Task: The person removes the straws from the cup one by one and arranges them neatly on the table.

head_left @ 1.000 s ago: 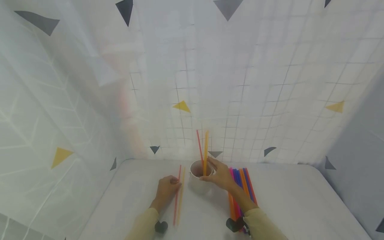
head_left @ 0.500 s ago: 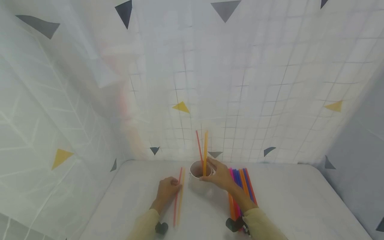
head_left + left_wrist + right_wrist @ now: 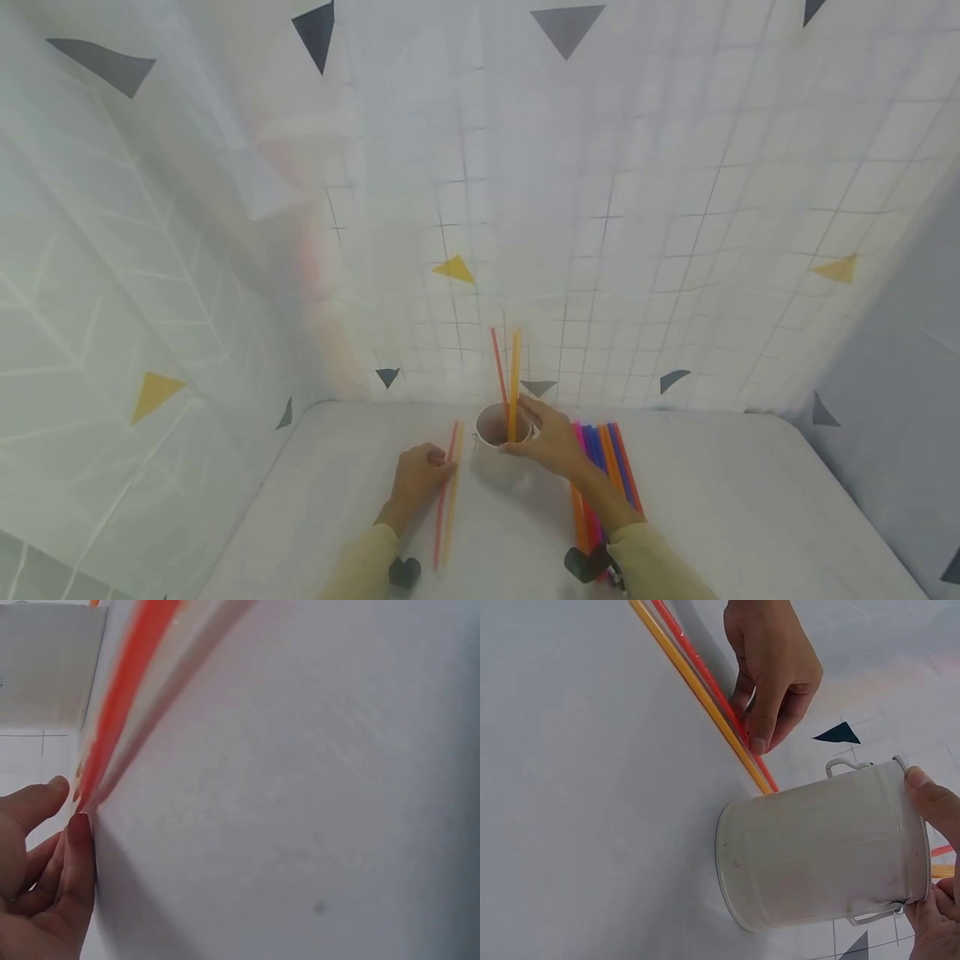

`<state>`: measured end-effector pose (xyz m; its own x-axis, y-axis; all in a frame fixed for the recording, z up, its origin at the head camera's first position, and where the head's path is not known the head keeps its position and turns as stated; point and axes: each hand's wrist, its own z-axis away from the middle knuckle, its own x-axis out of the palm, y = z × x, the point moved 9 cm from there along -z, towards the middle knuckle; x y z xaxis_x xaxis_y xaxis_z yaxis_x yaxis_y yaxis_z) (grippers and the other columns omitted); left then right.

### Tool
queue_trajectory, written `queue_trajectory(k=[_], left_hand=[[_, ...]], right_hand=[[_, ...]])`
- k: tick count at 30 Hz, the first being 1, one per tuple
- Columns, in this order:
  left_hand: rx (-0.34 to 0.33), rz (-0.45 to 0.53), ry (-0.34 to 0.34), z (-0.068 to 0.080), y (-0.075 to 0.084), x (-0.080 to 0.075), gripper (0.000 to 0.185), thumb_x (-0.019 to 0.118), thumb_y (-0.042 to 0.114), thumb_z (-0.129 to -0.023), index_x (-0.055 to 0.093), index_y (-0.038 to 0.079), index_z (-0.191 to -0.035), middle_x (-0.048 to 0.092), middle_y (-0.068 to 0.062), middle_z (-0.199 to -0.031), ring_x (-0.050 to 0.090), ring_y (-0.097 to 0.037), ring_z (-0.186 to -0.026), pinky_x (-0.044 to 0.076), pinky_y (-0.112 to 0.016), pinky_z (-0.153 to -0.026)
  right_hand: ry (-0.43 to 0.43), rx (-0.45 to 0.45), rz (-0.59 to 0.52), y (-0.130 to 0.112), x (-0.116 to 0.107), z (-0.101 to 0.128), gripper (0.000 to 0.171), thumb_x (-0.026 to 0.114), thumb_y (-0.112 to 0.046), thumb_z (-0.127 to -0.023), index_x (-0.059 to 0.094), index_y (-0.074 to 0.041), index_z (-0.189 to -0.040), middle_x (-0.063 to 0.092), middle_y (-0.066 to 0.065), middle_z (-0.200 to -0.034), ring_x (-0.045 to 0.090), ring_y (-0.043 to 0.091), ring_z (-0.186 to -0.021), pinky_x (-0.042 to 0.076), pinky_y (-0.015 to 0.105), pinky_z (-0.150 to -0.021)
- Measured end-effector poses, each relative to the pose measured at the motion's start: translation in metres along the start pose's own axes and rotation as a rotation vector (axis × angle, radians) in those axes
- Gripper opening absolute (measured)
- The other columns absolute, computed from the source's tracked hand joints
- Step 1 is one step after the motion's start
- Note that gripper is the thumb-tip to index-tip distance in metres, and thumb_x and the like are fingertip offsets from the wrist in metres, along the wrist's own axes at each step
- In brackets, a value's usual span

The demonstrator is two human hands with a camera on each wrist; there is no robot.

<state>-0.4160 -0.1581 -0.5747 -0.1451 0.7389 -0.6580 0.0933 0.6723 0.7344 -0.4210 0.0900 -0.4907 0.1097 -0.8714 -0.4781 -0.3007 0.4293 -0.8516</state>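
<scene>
item: left hand (image 3: 418, 479). rests on the table (image 3: 712, 508), fingers curled, fingertips (image 3: 759, 741) pressed on the red straw (image 3: 444, 496) just left of the pail (image 3: 501, 450); whether the straw is truly pinched or only pinned down cannot be told. the orange straw (image 3: 452, 492) lies touching alongside it.

item: right hand (image 3: 551, 442). thumb and fingers wrapped over the pail's rim, steadying it upright.

item: pail. small white metal tub with wire handle lugs, standing near the table's far edge, between the two hands. two straws stand in it (image 3: 513, 375), one red, one orange, leaning on the rim.

item: loose straws (image 3: 603, 467). a bundle in pink, blue, orange and red, flat on the table right of the pail, partly under the right forearm.

handling: the straws look very light, thin and smooth, likely to roll or skid under a finger and to kink if squeezed hard. best taken near one end, pinched lightly between thumb and forefinger. the pail looks light enough to tip, so a hold at the rim suits.

hidden or unclear: the left wrist view is filled by the table and a blurred red streak. the pail's inside and the standing straws' lower ends are out of sight. the bundle's count cannot be read.
</scene>
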Motion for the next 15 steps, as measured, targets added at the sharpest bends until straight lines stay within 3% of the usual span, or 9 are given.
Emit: queue_trajectory(k=[9,15], left_hand=[[-0.035,-0.007,-0.014,-0.007,0.003,-0.002,0.025,0.079,0.027,-0.081,0.071,0.006,-0.094,0.07,-0.003,-0.086,0.065,-0.02,-0.084,0.055,-0.041,-0.08],[0.061,0.0,0.081,-0.023,0.026,-0.014,0.021,0.077,0.027,-0.083,0.073,0.007,-0.089,0.072,-0.004,-0.084,0.067,-0.021,-0.084,0.055,-0.041,-0.08]], right_hand=[[0.006,-0.011,-0.011,0.001,-0.002,0.001,0.101,0.092,-0.039,-0.062,0.045,-0.009,-0.146,0.044,0.004,-0.148,0.042,0.025,-0.135,0.038,0.044,-0.107],[0.003,-0.02,-0.02,0.001,-0.001,0.001,0.099,0.093,-0.035,-0.062,0.045,-0.009,-0.145,0.045,0.005,-0.148,0.043,0.026,-0.135,0.039,0.044,-0.107]])
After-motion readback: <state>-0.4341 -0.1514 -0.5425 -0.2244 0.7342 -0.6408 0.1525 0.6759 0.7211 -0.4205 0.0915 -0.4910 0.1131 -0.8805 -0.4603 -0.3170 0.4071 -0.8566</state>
